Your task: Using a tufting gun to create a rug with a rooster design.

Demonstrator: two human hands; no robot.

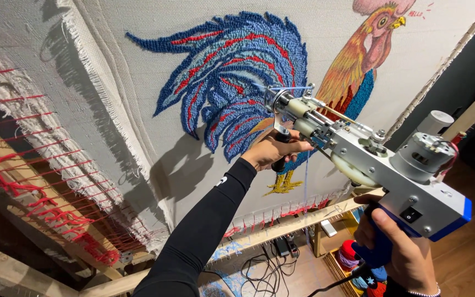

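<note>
A silver tufting gun [375,165] with a blue handle and a grey motor points its needle at a stretched cream cloth [149,71]. My left hand [273,151] grips the gun's black front handle. Around the blue rear grip my right hand [399,247] is closed. The needle tip touches the cloth at the edge of the blue and red tufted tail of a rooster picture [237,77]. The rooster's orange neck and pink head [375,33] sit at the upper right. Blue yarn runs into the gun's front.
The cloth is stretched on a wooden frame [281,228] with red lacing [39,209] along its left side. Below the frame lie black cables [265,269], and yarn balls [350,253] sit in a shelf. A wooden floor [468,253] shows at the right.
</note>
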